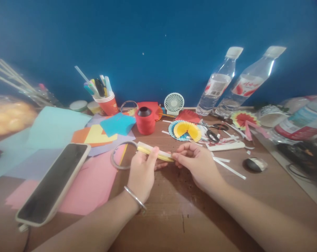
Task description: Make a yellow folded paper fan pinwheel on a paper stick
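Both hands hold one narrow folded yellow and white paper strip (150, 150) just above the brown table (174, 210). My left hand (142, 171), with a thin bangle on its wrist, pinches the strip near its middle. My right hand (197, 164) grips the strip's right end with its fingertips. A roll of clear tape (115, 161) lies flat just left of my left hand, partly on pink paper (92, 185). A yellow and blue pleated paper fan (185, 131) lies beyond the hands.
A phone (53, 182) lies at left on coloured paper sheets. Behind are a red cup of pens (107, 101), a red thread spool (145, 121), a small white fan (174, 103), two water bottles (216, 84), scissors (213, 134) and white paper strips (229, 168).
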